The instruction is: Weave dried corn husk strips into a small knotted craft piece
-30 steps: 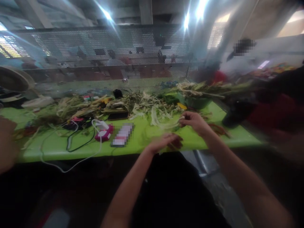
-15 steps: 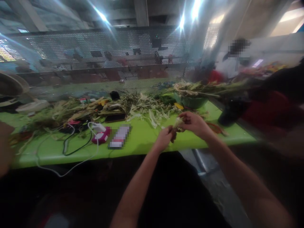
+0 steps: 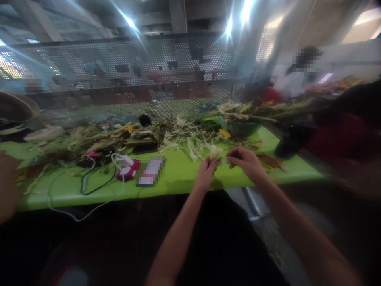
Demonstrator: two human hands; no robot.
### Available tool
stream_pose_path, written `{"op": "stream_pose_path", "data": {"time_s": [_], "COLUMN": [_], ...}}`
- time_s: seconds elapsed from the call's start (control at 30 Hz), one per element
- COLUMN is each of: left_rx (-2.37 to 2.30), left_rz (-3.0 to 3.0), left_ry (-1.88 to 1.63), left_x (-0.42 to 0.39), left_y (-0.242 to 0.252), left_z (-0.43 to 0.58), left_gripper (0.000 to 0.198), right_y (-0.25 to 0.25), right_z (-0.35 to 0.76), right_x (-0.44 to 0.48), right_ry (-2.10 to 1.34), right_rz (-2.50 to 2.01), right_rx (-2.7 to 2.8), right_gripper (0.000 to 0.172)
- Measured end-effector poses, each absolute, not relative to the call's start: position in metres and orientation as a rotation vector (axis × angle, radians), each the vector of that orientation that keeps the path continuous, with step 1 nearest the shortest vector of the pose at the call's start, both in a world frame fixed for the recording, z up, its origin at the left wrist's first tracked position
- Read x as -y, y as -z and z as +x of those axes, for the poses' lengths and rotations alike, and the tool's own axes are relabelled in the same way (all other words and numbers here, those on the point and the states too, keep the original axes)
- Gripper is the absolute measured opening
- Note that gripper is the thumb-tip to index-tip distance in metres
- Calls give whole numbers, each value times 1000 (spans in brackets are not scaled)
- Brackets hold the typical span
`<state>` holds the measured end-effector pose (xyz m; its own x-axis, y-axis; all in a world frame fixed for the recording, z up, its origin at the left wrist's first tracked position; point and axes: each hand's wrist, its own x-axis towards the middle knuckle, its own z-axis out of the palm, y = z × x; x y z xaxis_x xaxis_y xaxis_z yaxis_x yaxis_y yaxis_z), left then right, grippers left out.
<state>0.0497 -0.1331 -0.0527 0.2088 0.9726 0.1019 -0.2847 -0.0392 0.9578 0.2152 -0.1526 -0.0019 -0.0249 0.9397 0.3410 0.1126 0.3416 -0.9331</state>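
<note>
My left hand (image 3: 206, 171) and my right hand (image 3: 246, 161) meet over the near edge of the lime green table (image 3: 178, 174). Both pinch a pale strip of husk (image 3: 216, 153) between them, fingers closed on it. A long heap of green and pale plant leaves and husks (image 3: 178, 135) lies along the back of the table, just beyond my hands. A reddish brown leaf (image 3: 269, 162) rests to the right of my right hand.
A green bowl (image 3: 244, 128) piled with stalks sits at the back right. A magenta and white device (image 3: 128, 170) with cables, a phone (image 3: 150, 171) and a dark phone (image 3: 145, 147) lie left of my hands. A perforated metal screen (image 3: 143, 71) backs the table. Another person's arm (image 3: 7, 186) shows at far left.
My left hand rose from the table edge to meet the right hand. Both now hold the pale husk strip slightly further forward and apart.
</note>
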Motion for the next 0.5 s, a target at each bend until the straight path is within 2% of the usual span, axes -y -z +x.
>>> {"op": "stream_pose_path", "data": {"time_s": [0.17,0.33,0.5], "left_rx": [-818,-801,-778], "left_rz": [1062,933,923], "left_ry": [-1237,-1265,-1251], "left_x": [134,134,136], "left_y": [52,48,43], "left_z": [50,46,42], "left_gripper": [36,37,39], "right_y": [13,33,47], "right_z": [252,320,353], "right_x": [148,148,144], "right_ry": [-613,3,97], "right_rz": [-1182,-1937,-2192], "right_rx": [1479,1775,1852], "right_gripper": [29,27,38]}}
